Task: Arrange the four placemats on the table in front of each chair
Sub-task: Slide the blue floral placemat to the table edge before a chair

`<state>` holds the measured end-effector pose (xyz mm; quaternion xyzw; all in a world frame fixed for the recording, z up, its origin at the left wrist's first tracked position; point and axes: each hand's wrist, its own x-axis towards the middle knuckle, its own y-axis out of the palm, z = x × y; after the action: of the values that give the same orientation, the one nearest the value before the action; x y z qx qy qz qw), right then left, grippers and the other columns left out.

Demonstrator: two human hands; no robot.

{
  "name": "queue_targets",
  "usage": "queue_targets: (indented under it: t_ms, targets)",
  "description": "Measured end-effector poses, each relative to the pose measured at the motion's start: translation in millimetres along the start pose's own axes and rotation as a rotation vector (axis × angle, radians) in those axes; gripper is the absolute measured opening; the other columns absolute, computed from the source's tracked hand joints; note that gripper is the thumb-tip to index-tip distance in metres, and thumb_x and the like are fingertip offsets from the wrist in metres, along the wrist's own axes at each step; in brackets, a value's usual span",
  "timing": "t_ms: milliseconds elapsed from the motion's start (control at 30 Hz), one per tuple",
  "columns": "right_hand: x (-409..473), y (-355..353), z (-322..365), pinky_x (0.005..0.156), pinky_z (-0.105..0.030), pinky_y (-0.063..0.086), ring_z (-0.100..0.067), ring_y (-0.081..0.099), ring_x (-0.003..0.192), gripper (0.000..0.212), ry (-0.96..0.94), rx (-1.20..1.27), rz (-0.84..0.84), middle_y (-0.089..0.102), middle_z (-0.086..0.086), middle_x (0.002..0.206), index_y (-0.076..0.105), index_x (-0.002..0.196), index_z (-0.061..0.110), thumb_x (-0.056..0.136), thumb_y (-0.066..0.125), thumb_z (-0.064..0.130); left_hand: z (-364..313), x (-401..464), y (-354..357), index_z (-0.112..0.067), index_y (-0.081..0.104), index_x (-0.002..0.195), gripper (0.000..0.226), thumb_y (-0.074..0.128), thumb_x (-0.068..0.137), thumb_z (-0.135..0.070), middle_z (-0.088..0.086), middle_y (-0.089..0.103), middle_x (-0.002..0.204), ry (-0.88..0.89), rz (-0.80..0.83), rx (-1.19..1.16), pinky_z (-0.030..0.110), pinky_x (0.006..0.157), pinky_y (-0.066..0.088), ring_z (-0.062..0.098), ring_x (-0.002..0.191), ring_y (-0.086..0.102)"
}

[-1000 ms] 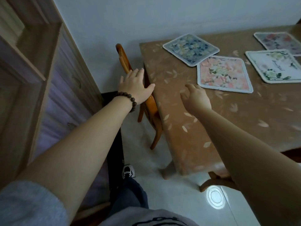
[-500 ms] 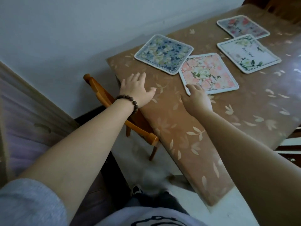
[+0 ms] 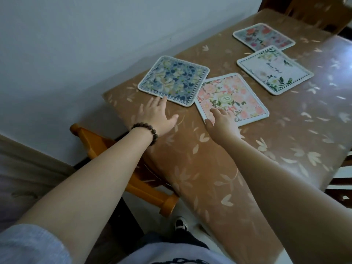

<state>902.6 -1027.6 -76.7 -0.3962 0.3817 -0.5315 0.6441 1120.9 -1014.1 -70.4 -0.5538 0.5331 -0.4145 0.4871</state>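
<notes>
Four floral placemats lie grouped on the brown table (image 3: 209, 168). A blue one (image 3: 174, 80) lies nearest the wall, with a pink one (image 3: 238, 94) to its right, slightly under its corner. Farther back are a white one (image 3: 274, 70) and a grey-red one (image 3: 263, 37). My left hand (image 3: 156, 116), with a bead bracelet, is flat and open, fingertips at the blue mat's near edge. My right hand (image 3: 222, 122) rests with fingers spread on the pink mat's near corner.
An orange wooden chair (image 3: 122, 166) is tucked under the table's near end, below my left forearm. A white wall runs along the table's left side. Another wooden chair back (image 3: 320, 14) shows at the far right corner. A shoe (image 3: 181, 223) stands on the floor.
Both hands have moved forward over the table: the left from the table's edge to the blue mat, the right onto the pink mat's corner. The view has shifted closer.
</notes>
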Motion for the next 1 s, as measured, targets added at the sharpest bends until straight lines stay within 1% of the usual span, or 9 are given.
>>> queue_targets:
  t_ms: [167, 267, 367, 467, 567, 667, 800, 933, 1000]
  targets:
    - [26.2, 6.5, 13.2, 0.101, -0.046, 0.037, -0.03, 0.033, 0.132, 0.048, 0.023, 0.005, 0.017, 0.039, -0.007, 0.145, 0.037, 0.14, 0.017, 0.096, 0.042, 0.035, 13.6, 27.3, 1.6, -0.022, 0.013, 0.149, 0.079, 0.035, 0.085, -0.063, 0.002, 0.017, 0.157, 0.011, 0.019, -0.006, 0.05, 0.115, 0.01, 0.02, 0.144, 0.01]
    - [44.7, 13.5, 23.1, 0.104, -0.046, 0.034, -0.03, 0.032, 0.133, 0.047, 0.037, -0.005, 0.03, 0.039, -0.008, 0.145, 0.037, 0.139, 0.016, 0.096, 0.042, 0.035, 29.4, 46.6, 2.9, -0.022, 0.014, 0.149, 0.079, 0.037, 0.085, -0.063, 0.002, 0.017, 0.157, 0.029, 0.029, -0.007, 0.05, 0.115, 0.01, 0.02, 0.144, 0.012]
    - [64.2, 23.6, 36.1, 0.103, -0.047, 0.033, -0.031, 0.034, 0.131, 0.045, 0.051, -0.013, 0.009, 0.042, -0.009, 0.142, 0.041, 0.137, 0.016, 0.095, 0.043, 0.034, 49.5, 70.1, 4.7, -0.022, 0.014, 0.149, 0.079, 0.037, 0.085, -0.062, 0.002, 0.019, 0.157, 0.058, 0.043, -0.004, 0.05, 0.115, 0.011, 0.02, 0.144, 0.013]
    - [82.6, 37.8, 53.2, 0.102, -0.048, 0.034, -0.031, 0.033, 0.131, 0.043, 0.109, 0.004, -0.007, 0.042, -0.009, 0.142, 0.042, 0.134, 0.016, 0.095, 0.04, 0.032, 71.1, 95.6, 5.9, -0.023, 0.015, 0.149, 0.078, 0.037, 0.085, -0.062, 0.002, 0.019, 0.156, 0.101, 0.071, 0.004, 0.049, 0.115, 0.011, 0.02, 0.143, 0.014]
    - [98.9, 54.9, 73.4, 0.098, -0.044, 0.035, -0.031, 0.035, 0.128, 0.044, 0.169, 0.01, -0.017, 0.044, -0.008, 0.14, 0.042, 0.134, 0.016, 0.094, 0.038, 0.032, 94.9, 121.6, 5.8, -0.021, 0.016, 0.149, 0.078, 0.038, 0.086, -0.062, 0.003, 0.02, 0.156, 0.15, 0.092, 0.02, 0.049, 0.115, 0.011, 0.021, 0.143, 0.015]
    - [112.0, 69.0, 92.7, 0.1, -0.043, 0.035, -0.03, 0.034, 0.13, 0.049, 0.2, 0.023, -0.012, 0.041, -0.006, 0.143, 0.038, 0.139, 0.016, 0.093, 0.042, 0.032, 117.0, 141.7, 4.0, -0.021, 0.017, 0.149, 0.078, 0.039, 0.085, -0.061, 0.002, 0.021, 0.156, 0.194, 0.089, 0.027, 0.048, 0.114, 0.012, 0.021, 0.143, 0.015]
    - [121.9, 78.3, 106.6, 0.108, -0.044, 0.031, -0.027, 0.03, 0.135, 0.049, 0.211, 0.044, -0.026, 0.04, -0.007, 0.144, 0.037, 0.14, 0.017, 0.093, 0.045, 0.031, 134.3, 157.2, 5.8, -0.024, 0.019, 0.148, 0.077, 0.04, 0.085, -0.061, 0.002, 0.019, 0.157, 0.216, 0.115, 0.016, 0.047, 0.114, 0.011, 0.021, 0.143, 0.014]
    - [134.1, 82.9, 102.5, 0.105, -0.042, 0.032, -0.026, 0.031, 0.134, 0.049, 0.222, 0.022, -0.026, 0.041, -0.006, 0.142, 0.039, 0.139, 0.018, 0.092, 0.047, 0.03, 137.7, 173.7, 17.6, -0.023, 0.016, 0.149, 0.081, 0.039, 0.083, -0.064, 0.003, 0.017, 0.157, 0.231, 0.127, 0.027, 0.047, 0.114, 0.011, 0.021, 0.144, 0.013]
    - [143.4, 87.8, 96.0, 0.106, -0.043, 0.032, -0.026, 0.029, 0.135, 0.05, 0.236, -0.015, 0.0, 0.039, -0.006, 0.144, 0.038, 0.139, 0.017, 0.092, 0.048, 0.032, 138.3, 182.8, 27.7, -0.022, 0.013, 0.149, 0.083, 0.038, 0.083, -0.065, 0.003, 0.016, 0.157, 0.259, 0.141, 0.038, 0.047, 0.115, 0.01, 0.021, 0.144, 0.01]
